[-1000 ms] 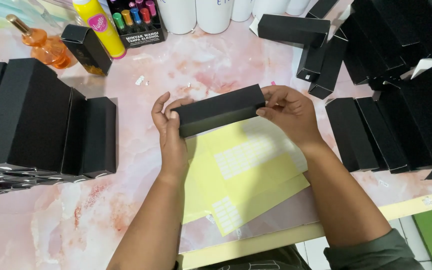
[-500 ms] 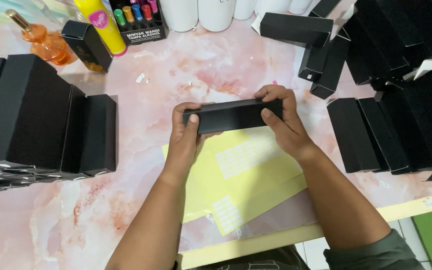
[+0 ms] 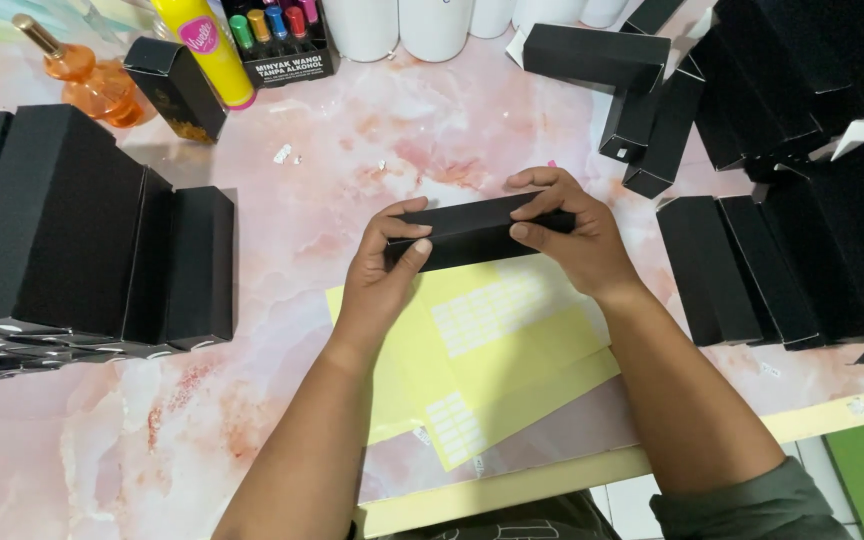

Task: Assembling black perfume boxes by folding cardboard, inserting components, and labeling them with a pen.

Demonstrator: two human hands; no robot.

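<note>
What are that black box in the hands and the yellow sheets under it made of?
Black box: likely thin matte card, with sharp folded edges and no shine. Yellow sheets: apparently paper sticker backing, lying flat, with rows of small pale labels.

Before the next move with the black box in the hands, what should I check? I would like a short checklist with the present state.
1. Both hands on the black box: left hand and right hand grip its ends. Ok.
2. Box lifted above the yellow sticker sheets: ok.
3. End flaps closed: cannot tell, fingers cover them.
4. Sticker on the box: cannot tell.
5. Sheets lie flat on the marble table: ok.
</note>
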